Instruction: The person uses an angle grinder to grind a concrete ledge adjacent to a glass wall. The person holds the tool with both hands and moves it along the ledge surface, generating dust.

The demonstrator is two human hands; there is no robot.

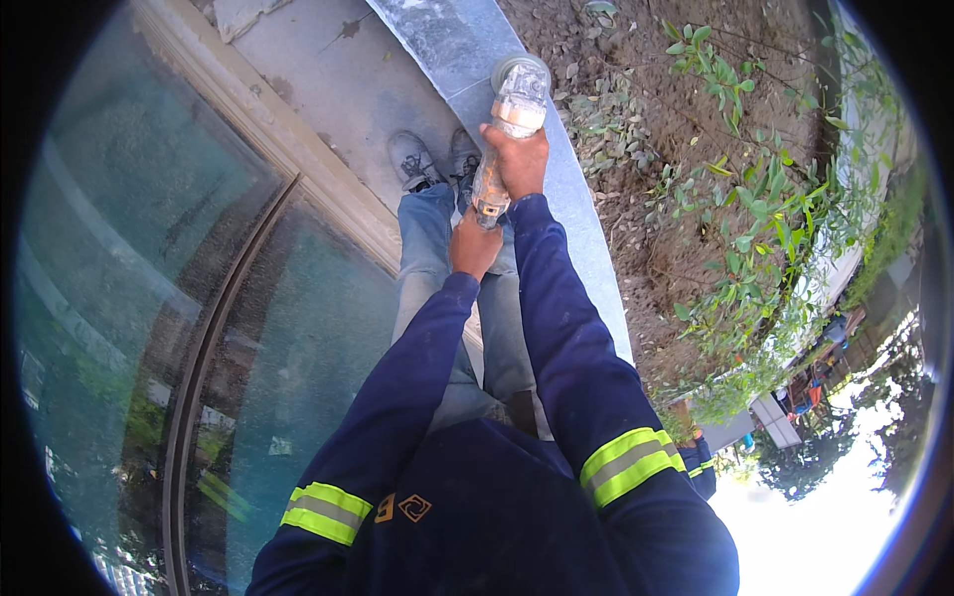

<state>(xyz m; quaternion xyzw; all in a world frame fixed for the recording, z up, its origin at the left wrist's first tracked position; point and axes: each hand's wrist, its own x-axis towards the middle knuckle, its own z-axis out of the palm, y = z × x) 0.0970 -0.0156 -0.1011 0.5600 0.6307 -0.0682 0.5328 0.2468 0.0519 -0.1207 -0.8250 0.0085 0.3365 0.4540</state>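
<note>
Grinding step, upper centre: right hand (519,159) wrapped round grinder (505,129) body, left hand (473,243) gripping its tail; disc at grey kerb (581,219). Next probably needs steady downward pressure.

Both arms stretched forward in dark blue sleeves with yellow reflective bands; right hand (517,159) further out, fingers curled shut around grinder body (505,139); left hand (473,244) just behind, fist closed on rear handle end
</note>
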